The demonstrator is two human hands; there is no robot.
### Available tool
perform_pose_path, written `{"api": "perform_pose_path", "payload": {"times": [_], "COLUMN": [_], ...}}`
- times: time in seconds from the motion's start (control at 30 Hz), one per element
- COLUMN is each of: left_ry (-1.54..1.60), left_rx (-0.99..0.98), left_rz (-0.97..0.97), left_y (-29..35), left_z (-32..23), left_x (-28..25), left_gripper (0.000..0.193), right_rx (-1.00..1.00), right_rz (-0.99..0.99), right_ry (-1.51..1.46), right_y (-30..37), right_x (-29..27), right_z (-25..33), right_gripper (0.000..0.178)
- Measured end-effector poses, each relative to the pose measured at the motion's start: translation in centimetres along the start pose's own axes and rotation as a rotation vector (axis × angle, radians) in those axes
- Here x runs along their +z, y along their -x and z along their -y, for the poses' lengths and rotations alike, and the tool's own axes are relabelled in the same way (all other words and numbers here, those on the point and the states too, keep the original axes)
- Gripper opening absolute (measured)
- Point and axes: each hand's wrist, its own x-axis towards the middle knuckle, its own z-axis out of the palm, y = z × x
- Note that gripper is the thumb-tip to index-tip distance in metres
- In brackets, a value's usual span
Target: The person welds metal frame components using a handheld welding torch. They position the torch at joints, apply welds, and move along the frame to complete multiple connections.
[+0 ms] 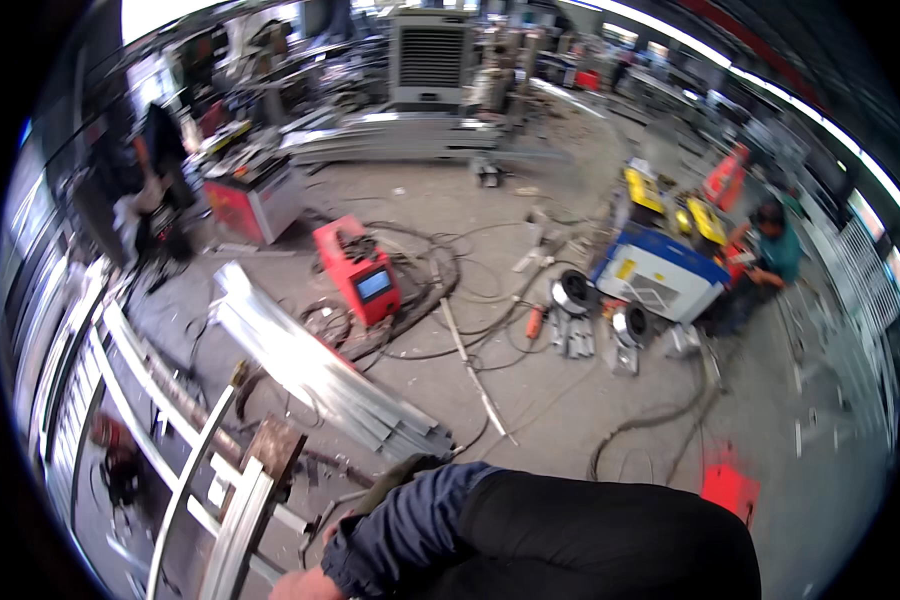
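Note:
A dark sleeve [610, 530] with a blue-grey lower part [410, 530] crosses the bottom of the head view from right to left. At its end, cut off by the lower edge, is a bare hand that I take for my right hand [305, 586]. Its fingers are hidden, so I cannot see whether it holds anything. It is nearest to pale metal profiles [235, 535] and a rusty brown block [275, 445]. A small patch of skin shows beyond the sleeve, too little to identify. My left hand cannot be made out.
A stack of silvery profiles [320, 370] lies on the floor ahead. Beyond it stand a red machine with a screen [360, 275], and loose cables. A blue-and-white machine [660, 275] stands at the right, with wire spools [571, 292] and a crouching co-worker [770, 250] beside it.

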Motion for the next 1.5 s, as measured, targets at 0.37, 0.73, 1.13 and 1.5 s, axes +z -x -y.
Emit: {"api": "perform_pose_path", "payload": {"times": [0.37, 0.73, 1.13, 1.5], "left_ry": [0.722, 1.642, 1.844, 1.839], "left_rx": [-0.032, -0.284, -0.316, -0.264], "left_rz": [-0.176, -0.463, -0.273, -0.299], "left_y": [3.2, 3.9, 2.3, 1.6], "left_z": [4.3, 6.2, 9.2, 9.6], "left_x": [1.3, 1.9, 3.1, 2.8], "left_gripper": [0.066, 0.04, 0.038, 0.039], "right_rx": [0.345, 0.619, 0.922, 0.884], "right_rz": [0.517, 0.95, 1.045, 1.118], "right_ry": [-0.462, -0.627, -0.639, -0.592], "right_y": [-2.9, -1.0, 1.6, 1.2], "right_x": [-1.9, 2.9, 4.9, 5.5], "right_z": [-6.0, -11.4, -15.0, -16.0], "right_gripper": [0.051, 0.043, 0.039, 0.037]}}
